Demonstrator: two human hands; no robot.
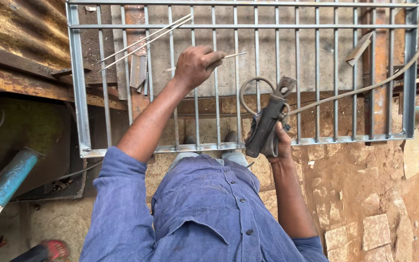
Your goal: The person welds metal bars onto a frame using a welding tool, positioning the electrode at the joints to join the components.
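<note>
Grey steel bars lie under a person's two hands, seen from above. The left hand [196, 65] is closed in a pinch around a thin welding rod [229, 56], which pokes out to the right over the bars. The rod looks light, stiff and brittle in its coating, best held near one end as here. The right hand [280, 145] is wrapped shut around a dark electrode holder [267, 123], a clamp tool with a chunky handle. Its thick cable [355, 87] loops beside it and trails off to the upper right. The holder seems fairly heavy and rigid, and the insulated handle is the sensible place to grip.

Both hands hover over a metal window grille [78, 87], a rectangular frame of upright bars resting on rusty supports. It appears heavy and stiff. More loose rods [141, 43] lie across its upper left. A blue bundle of rods [6, 182] sits at lower left. The dirt floor [364, 194] shows broken stone slabs.
</note>
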